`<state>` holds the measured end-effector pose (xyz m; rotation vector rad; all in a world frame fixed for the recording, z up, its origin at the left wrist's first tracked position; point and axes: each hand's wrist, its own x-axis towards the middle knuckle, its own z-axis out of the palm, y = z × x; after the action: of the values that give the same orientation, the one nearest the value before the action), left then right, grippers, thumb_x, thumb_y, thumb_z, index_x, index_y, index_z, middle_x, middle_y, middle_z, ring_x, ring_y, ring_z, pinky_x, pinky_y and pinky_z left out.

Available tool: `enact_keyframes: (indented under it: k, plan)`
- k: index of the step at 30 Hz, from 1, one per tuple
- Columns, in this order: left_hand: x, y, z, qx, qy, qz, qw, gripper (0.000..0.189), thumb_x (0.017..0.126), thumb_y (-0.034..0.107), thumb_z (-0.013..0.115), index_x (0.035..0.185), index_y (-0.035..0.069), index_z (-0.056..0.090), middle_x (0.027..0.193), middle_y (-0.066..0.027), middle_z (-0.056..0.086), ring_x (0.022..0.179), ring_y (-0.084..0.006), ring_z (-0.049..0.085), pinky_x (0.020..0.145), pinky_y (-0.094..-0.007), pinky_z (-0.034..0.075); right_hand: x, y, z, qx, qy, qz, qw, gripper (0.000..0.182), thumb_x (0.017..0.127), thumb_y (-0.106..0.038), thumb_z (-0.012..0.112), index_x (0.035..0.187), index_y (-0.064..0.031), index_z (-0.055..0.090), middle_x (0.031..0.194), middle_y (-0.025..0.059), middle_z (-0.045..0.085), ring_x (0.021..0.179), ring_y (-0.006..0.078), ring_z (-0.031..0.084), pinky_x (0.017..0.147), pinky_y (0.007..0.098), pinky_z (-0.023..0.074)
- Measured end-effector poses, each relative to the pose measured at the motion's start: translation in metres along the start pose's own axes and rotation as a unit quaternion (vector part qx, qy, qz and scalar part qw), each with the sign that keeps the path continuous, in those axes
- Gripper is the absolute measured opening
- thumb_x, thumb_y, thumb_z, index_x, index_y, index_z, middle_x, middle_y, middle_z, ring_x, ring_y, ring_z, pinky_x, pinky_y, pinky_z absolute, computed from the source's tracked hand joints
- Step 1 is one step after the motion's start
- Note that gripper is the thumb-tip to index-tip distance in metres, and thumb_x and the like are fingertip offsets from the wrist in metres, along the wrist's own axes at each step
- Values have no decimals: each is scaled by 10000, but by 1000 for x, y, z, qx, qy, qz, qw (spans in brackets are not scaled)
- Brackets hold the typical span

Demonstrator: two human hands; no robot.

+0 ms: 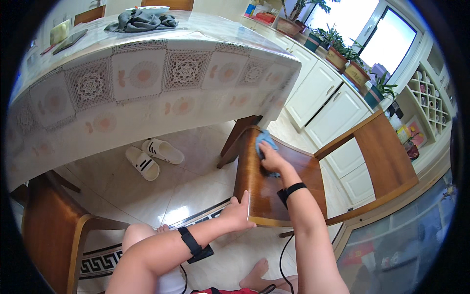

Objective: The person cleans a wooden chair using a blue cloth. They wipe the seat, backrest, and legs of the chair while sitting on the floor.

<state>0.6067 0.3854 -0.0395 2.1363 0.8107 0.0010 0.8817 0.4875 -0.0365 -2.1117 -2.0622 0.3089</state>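
My right hand (273, 158) presses a blue cloth (266, 139) onto the seat of a brown wooden chair (270, 200). The cloth lies near the seat's far edge, and a darker bit of it shows below my palm. At the seat's near left corner, my left hand (238, 214) grips the edge, the index finger stretched along its side. Part of the left hand's grip under the seat is hidden. The chair's backrest (383, 161) rises on the right. Black straps with small devices circle both forearms.
A table under a patterned plastic tablecloth (180, 104) stands ahead, bearing a dark grey cloth (143, 21) and a phone-like device (70, 41). White slippers (143, 163) lie below it. Another wooden chair (51, 228) is at left. Black cables (282, 257) hang by my legs. Potted plants (336, 57) line white cabinets (312, 97).
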Motion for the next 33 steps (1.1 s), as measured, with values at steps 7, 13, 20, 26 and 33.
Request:
enact_keyframes:
  k: [7,13,20,26,33]
  plan:
    - [20,-6,-2,-193,64,-30,979,1379,649,558,788,1414,-136,-125,1425,-392,239,1329,-480,314,1094,-412,324,-86,-87,18,66,-36,-146,986,659,702,101,475,1354,0,463,1442,241,385,1376,395,308,1144,414,263]
    - [21,5,-4,-68,133,-46,988,1246,683,485,788,1505,67,-51,1542,-266,51,1425,-437,107,1110,-563,237,-136,-93,-1,403,-84,-74,908,496,755,84,485,1236,-1,572,1369,180,504,1251,283,497,1077,369,371]
    - [34,1,16,-50,186,33,981,725,782,435,718,1274,-5,418,1363,-255,378,1290,-423,337,1036,-488,343,-171,-4,32,3,216,220,951,472,914,-287,541,1333,-73,505,1457,250,363,1357,405,330,1123,471,257]
    - [27,-4,23,-97,215,79,969,576,778,370,741,1112,-10,465,1151,-249,470,1085,-381,494,924,-422,433,-181,-17,57,-44,166,345,923,592,954,-443,422,1433,-97,384,1519,238,251,1428,390,172,1134,584,99]
    - [60,-14,23,-86,175,1,981,1072,761,475,735,1457,-42,105,1368,-377,313,1267,-473,380,1049,-444,355,-178,-27,61,-70,201,338,917,568,951,-411,436,1414,-83,412,1503,237,286,1412,401,212,1129,592,114]
